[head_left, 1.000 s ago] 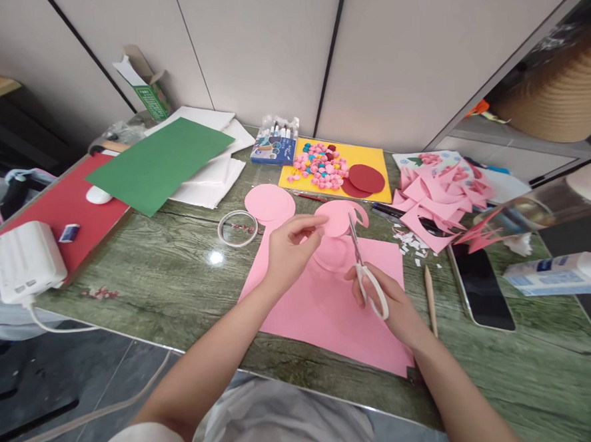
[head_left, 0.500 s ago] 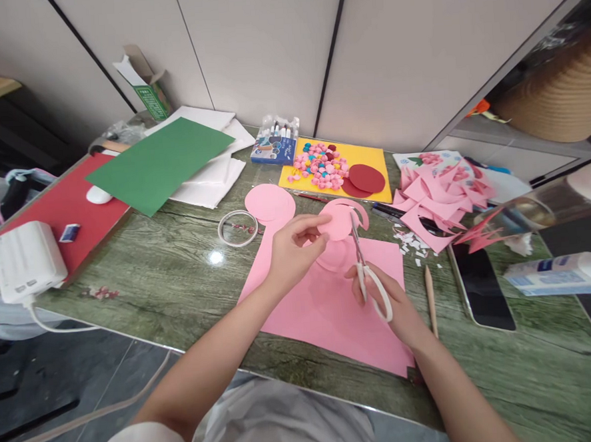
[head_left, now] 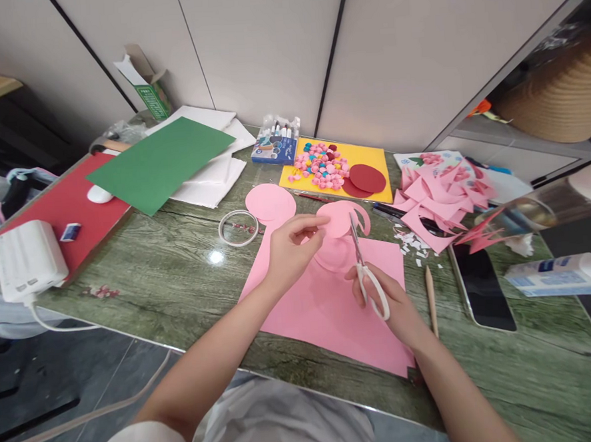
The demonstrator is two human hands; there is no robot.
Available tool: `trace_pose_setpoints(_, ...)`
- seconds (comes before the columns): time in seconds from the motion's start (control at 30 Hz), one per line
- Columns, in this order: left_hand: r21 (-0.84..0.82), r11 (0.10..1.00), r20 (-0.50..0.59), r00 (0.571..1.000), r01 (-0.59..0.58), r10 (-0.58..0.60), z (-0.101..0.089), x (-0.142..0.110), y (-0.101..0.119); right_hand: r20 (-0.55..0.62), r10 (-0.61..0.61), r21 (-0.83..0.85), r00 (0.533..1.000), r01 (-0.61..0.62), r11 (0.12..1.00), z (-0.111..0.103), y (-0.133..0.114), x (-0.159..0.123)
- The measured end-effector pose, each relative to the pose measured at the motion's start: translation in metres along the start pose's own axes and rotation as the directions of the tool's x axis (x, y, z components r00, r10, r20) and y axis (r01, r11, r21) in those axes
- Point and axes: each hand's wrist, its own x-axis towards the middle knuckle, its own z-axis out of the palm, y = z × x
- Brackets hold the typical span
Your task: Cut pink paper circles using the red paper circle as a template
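Between the thumb and fingers of my left hand (head_left: 297,247) is the left edge of a pink paper circle (head_left: 338,220), held above the table. My right hand (head_left: 385,302) grips white-handled scissors (head_left: 373,293), their blades against the circle's right side. A curved strip of pink paper (head_left: 363,218) hangs off that edge. Below both hands lies a large pink paper sheet (head_left: 326,319). Farther left, pink paper discs (head_left: 270,202) rest at the sheet's top corner, beside a pale ring (head_left: 238,228), perhaps a tape roll.
Pink paper scraps (head_left: 438,192), a pencil-like stick (head_left: 431,299) and a phone (head_left: 481,286) lie to the right. Behind are a yellow sheet (head_left: 371,155) with small coloured rolls and red discs, and a marker box (head_left: 275,141). Green paper (head_left: 162,164) and a white power bank (head_left: 30,258) are left.
The pink circle has turned slightly in my left fingers, showing more of its face toward the left. The scissors have stayed nearly in place, blades at its right edge.
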Motion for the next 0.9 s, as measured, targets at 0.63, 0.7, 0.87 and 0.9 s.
trace_pose_setpoints(0.63, -0.027, 0.999, -0.015, 0.999, 0.028, -0.028, 0.0031, 0.0011, 0.0018, 0.021, 0.014, -0.011, 1.0, -0.014, 1.0, -0.0006, -0.0018, -0.0006)
trace_pose_setpoints(0.7, -0.027, 0.999, 0.007, 0.999, 0.033, -0.033, 0.0036, 0.001, 0.0007, 0.02, -0.004, 0.001, 1.0, 0.004, 1.0, -0.0011, -0.0017, -0.0004)
trace_pose_setpoints(0.87, -0.028, 0.999, 0.029, 0.999, 0.025, -0.024, 0.0037, 0.0014, -0.0016, 0.013, -0.009, 0.014, 1.0, 0.009, 1.0, -0.001, -0.0029, -0.0002)
trace_pose_setpoints(0.9, -0.028, 0.999, 0.029, 0.999, 0.021, -0.02, 0.0036, 0.0014, -0.0017, 0.012, -0.006, 0.013, 1.0, 0.006, 1.0, -0.0008, -0.0034, -0.0001)
